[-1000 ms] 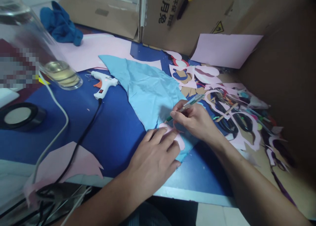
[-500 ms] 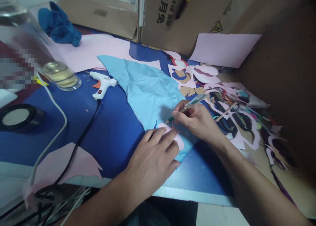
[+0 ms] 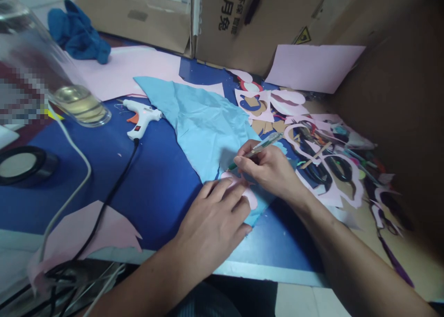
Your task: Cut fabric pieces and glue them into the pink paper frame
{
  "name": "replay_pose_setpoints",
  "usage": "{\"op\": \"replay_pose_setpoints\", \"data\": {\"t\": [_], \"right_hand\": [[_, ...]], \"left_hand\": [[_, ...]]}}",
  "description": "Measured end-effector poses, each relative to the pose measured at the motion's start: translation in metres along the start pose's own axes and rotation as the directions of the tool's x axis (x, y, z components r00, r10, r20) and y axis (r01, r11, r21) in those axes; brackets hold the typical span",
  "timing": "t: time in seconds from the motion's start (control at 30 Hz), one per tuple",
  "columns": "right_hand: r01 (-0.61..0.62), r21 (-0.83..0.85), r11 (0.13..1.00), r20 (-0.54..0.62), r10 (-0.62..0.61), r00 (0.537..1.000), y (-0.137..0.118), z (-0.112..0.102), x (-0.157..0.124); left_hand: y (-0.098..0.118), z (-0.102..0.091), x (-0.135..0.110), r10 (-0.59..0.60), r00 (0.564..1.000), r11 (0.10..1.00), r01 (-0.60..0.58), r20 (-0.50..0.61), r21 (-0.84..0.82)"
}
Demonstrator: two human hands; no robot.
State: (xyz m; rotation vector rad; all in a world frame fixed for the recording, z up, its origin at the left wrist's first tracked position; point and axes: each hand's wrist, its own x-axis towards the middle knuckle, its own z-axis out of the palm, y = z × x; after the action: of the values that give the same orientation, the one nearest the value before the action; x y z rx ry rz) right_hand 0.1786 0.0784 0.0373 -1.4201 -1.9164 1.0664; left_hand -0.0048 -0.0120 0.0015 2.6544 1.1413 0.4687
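Note:
My left hand (image 3: 211, 224) lies flat, its fingertips pressing on a pink foam-sheet cutout (image 3: 250, 199). The cutout rests on a crumpled light-blue fabric piece (image 3: 204, 127), and my left hand partly hides it. My right hand (image 3: 267, 167) grips a clear-barrelled pen (image 3: 262, 145) with a green tip just above the cutout. The pen tip is close to the cutout's upper edge, and my fingers hide part of the barrel.
A white hot glue gun (image 3: 138, 120) with a black cord lies on the blue mat (image 3: 156, 201) left of the fabric. Further left stand a glass jar (image 3: 78, 104) and a black tape roll (image 3: 24, 166). Cut paper scraps (image 3: 326, 169) are heaped right; cardboard boxes (image 3: 229, 26) stand behind.
The whole scene has shifted slightly left and up in view. My hands keep their hold, and the pen stays near the pink cutout.

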Motion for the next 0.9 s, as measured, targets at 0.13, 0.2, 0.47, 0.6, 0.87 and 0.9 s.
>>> {"op": "replay_pose_setpoints", "data": {"t": [0.13, 0.2, 0.47, 0.6, 0.87, 0.9], "right_hand": [[0.004, 0.000, 1.000, -0.008, -0.004, 1.000, -0.0021, -0.0027, -0.0015], [0.008, -0.013, 1.000, -0.010, -0.008, 1.000, -0.0019, -0.0038, -0.0020], [-0.015, -0.029, 0.999, -0.023, 0.014, 1.000, -0.0003, -0.0059, -0.0018], [-0.012, -0.046, 0.999, -0.028, 0.011, 1.000, -0.0017, -0.0082, -0.0029], [-0.016, -0.043, 0.999, -0.020, 0.015, 1.000, -0.0006, -0.0085, -0.0041], [-0.012, -0.049, 0.999, -0.025, 0.011, 1.000, -0.0004, -0.0078, -0.0039]], "left_hand": [[0.0002, -0.0002, -0.0006, 0.002, 1.000, 1.000, -0.002, 0.005, 0.005], [0.0003, -0.0005, -0.0007, 0.001, 1.000, 1.000, -0.001, 0.005, 0.002], [-0.0006, 0.0017, 0.0003, 0.004, 1.000, 1.000, -0.004, -0.011, -0.003], [-0.0015, 0.0022, 0.0000, 0.006, 1.000, 1.000, -0.006, -0.013, -0.004], [-0.0005, 0.0023, -0.0020, 0.009, 1.000, 1.000, -0.009, -0.018, 0.005], [-0.0004, 0.0022, -0.0020, 0.009, 1.000, 1.000, -0.009, -0.018, 0.003]]}}
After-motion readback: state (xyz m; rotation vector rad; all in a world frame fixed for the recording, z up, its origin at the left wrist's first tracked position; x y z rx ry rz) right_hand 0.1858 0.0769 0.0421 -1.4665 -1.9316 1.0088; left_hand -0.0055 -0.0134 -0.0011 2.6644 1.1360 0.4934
